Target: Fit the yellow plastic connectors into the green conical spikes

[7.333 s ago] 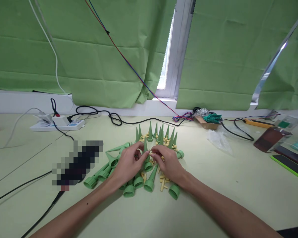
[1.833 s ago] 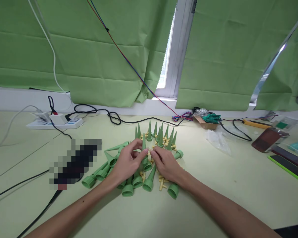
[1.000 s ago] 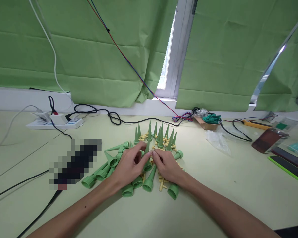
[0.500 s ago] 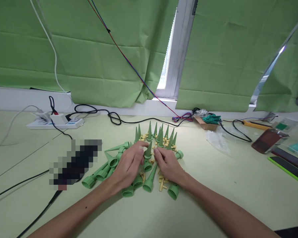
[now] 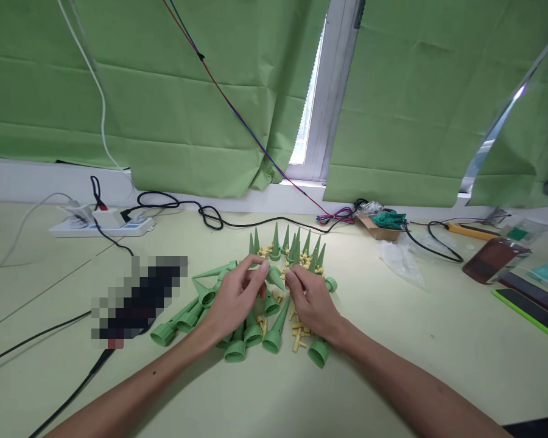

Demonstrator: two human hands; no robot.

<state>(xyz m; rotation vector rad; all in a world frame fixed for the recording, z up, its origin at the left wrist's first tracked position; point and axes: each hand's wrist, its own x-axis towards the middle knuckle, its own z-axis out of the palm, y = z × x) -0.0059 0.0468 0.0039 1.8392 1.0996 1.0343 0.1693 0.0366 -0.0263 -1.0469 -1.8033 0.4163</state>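
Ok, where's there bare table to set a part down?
Free: pale tabletop between left forearm and right forearm, nearer than the green plastic cones; also right of the cones, up to the clear plastic bag. Crowded: around left hand and right hand, cones and yellow plastic T-fittings.

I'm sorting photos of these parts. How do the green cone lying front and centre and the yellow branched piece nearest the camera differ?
The green cone is larger; the yellow branched piece is smaller.
The green cone tapers from a wide open end; the yellow branched piece is narrow, with a side arm.
Both lie on the table.
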